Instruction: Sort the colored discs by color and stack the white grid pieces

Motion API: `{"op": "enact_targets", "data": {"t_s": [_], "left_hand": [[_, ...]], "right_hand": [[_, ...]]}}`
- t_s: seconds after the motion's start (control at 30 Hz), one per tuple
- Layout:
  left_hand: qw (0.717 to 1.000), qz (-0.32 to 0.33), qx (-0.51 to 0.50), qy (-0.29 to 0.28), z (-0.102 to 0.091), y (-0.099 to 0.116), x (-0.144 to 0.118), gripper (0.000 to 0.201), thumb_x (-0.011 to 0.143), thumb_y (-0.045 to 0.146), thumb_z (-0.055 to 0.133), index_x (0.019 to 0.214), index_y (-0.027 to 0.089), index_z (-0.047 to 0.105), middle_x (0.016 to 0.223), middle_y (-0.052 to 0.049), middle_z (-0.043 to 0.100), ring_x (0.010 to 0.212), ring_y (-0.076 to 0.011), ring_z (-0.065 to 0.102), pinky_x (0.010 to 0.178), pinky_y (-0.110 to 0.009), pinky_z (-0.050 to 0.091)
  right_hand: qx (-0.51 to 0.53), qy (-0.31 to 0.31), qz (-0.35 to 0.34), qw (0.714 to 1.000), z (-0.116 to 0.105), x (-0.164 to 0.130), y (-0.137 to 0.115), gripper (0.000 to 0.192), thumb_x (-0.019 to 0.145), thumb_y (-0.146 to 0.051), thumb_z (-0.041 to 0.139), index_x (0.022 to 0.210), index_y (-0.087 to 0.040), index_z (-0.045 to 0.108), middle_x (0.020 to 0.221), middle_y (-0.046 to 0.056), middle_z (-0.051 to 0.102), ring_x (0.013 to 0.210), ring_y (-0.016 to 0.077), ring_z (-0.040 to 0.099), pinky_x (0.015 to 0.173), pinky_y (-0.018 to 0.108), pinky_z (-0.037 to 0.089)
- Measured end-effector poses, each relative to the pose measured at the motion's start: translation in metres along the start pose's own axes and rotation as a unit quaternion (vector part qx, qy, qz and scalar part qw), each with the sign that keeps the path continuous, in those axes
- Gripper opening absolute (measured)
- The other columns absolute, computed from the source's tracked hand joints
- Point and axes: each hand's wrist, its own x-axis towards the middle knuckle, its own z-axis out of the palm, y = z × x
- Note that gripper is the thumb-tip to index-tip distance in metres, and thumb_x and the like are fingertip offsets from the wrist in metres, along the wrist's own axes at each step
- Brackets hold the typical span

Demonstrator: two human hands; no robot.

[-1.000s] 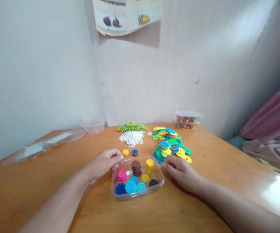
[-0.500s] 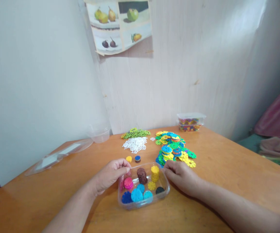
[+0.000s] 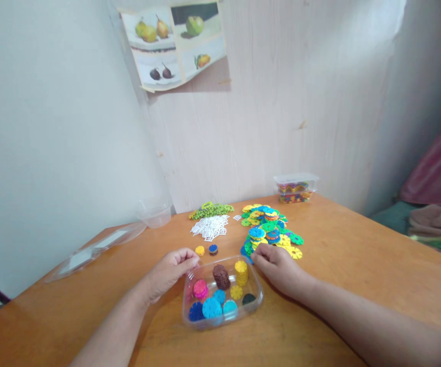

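A clear plastic box (image 3: 220,323) stands on the table in front of me. Inside are a brown stack (image 3: 221,277), a yellow stack (image 3: 241,272) and a pink stack (image 3: 200,288) of notched plastic discs, with light blue discs (image 3: 211,308), a dark blue disc (image 3: 196,311) and a black disc (image 3: 248,299) around them. My left hand (image 3: 172,272) is closed at the box's far left corner, thumb against the fingers on the rim. At the far right corner my right hand (image 3: 277,266) is closed too, fingertips against the rim and partly hidden.
Behind the box lie a small yellow disc (image 3: 200,251), a short blue-topped stack (image 3: 213,250), white plastic pieces (image 3: 209,227), green pieces (image 3: 212,211) and a disc heap (image 3: 269,227). A clear tub (image 3: 155,214), lids (image 3: 98,247) and filled boxes (image 3: 295,188) stand farther back.
The view has shifted a little. My right hand has risen slightly and moved away from me at the box's corner. The left hand stays at its corner, and the discs lie as before.
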Motion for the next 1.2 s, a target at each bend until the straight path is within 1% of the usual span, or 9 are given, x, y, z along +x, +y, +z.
{"op": "enact_targets", "data": {"t_s": [0.13,0.27,0.37,0.43,0.53,0.63,0.77,1.03,1.2], "left_hand": [[0.998,0.007,0.035,0.060,-0.007,0.002,0.002,0.040,0.083,0.054,0.053,0.093,0.017,0.062,0.092,-0.005,0.066,0.083,-0.0165,0.057,0.078,-0.028,0.043],[0.990,0.028,0.093,0.105,-0.019,0.010,0.008,0.037,0.080,0.052,0.056,0.091,0.017,0.063,0.089,-0.003,0.067,0.084,-0.0175,0.059,0.078,-0.029,0.044],[0.978,0.043,0.159,0.125,-0.030,0.010,0.022,0.035,0.074,0.049,0.060,0.088,0.017,0.064,0.087,-0.004,0.067,0.084,-0.0197,0.060,0.078,-0.031,0.045],[0.975,0.042,0.192,0.107,-0.036,0.005,0.034,0.035,0.071,0.047,0.062,0.087,0.017,0.064,0.087,-0.005,0.068,0.084,-0.0210,0.061,0.078,-0.032,0.046],[0.974,0.037,0.217,0.060,-0.038,-0.004,0.052,0.038,0.068,0.046,0.065,0.091,0.015,0.066,0.089,-0.007,0.069,0.083,-0.0218,0.062,0.076,-0.032,0.047],[0.973,0.048,0.226,0.021,-0.033,-0.007,0.065,0.039,0.064,0.045,0.069,0.090,0.016,0.067,0.088,-0.006,0.069,0.081,-0.0212,0.062,0.072,-0.030,0.047],[0.970,0.061,0.234,-0.041,-0.021,-0.003,0.072,0.031,0.064,0.041,0.069,0.081,0.016,0.067,0.078,-0.003,0.066,0.075,-0.0187,0.059,0.066,-0.026,0.044],[0.946,0.061,0.307,-0.079,-0.018,-0.003,0.083,0.024,0.066,0.037,0.064,0.077,0.016,0.064,0.068,0.001,0.058,0.065,-0.0134,0.050,0.060,-0.022,0.036],[0.940,0.058,0.326,-0.077,-0.018,-0.010,0.086,0.026,0.070,0.039,0.062,0.081,0.015,0.064,0.073,-0.001,0.060,0.067,-0.0139,0.051,0.060,-0.023,0.037]], "right_hand": [[-0.004,0.004,-0.005,1.000,0.001,0.001,0.002,0.028,0.086,-0.035,0.046,0.063,-0.020,0.044,0.058,-0.004,0.048,0.059,0.0122,0.047,0.053,0.024,0.030],[-0.007,0.000,-0.004,1.000,0.002,0.001,0.005,0.028,0.086,-0.036,0.046,0.064,-0.020,0.046,0.058,-0.004,0.049,0.058,0.0120,0.047,0.053,0.024,0.030],[-0.013,-0.005,-0.002,1.000,0.004,0.001,0.007,0.027,0.087,-0.036,0.046,0.064,-0.020,0.046,0.058,-0.004,0.050,0.058,0.0122,0.047,0.054,0.024,0.030],[-0.014,-0.005,-0.004,1.000,0.004,0.001,0.007,0.028,0.087,-0.036,0.045,0.064,-0.020,0.045,0.058,-0.004,0.050,0.058,0.0122,0.047,0.054,0.024,0.030],[-0.019,-0.007,-0.008,1.000,0.004,0.002,0.006,0.028,0.087,-0.035,0.045,0.063,-0.020,0.045,0.058,-0.004,0.050,0.057,0.0118,0.046,0.053,0.024,0.028],[-0.021,-0.010,-0.006,1.000,0.004,0.002,0.006,0.027,0.086,-0.034,0.046,0.063,-0.020,0.044,0.058,-0.004,0.050,0.057,0.0117,0.046,0.053,0.024,0.028],[-0.015,-0.011,-0.005,1.000,0.004,0.002,0.006,0.026,0.086,-0.033,0.046,0.064,-0.020,0.045,0.058,-0.004,0.050,0.057,0.0119,0.047,0.053,0.024,0.028],[-0.011,-0.001,-0.004,1.000,0.004,0.002,0.004,0.025,0.085,-0.031,0.046,0.063,-0.019,0.044,0.058,-0.003,0.050,0.058,0.0115,0.047,0.053,0.024,0.027],[-0.015,-0.002,-0.007,1.000,0.005,0.003,0.006,0.024,0.084,-0.030,0.047,0.063,-0.019,0.045,0.059,-0.003,0.051,0.058,0.0115,0.046,0.053,0.024,0.027]]}}
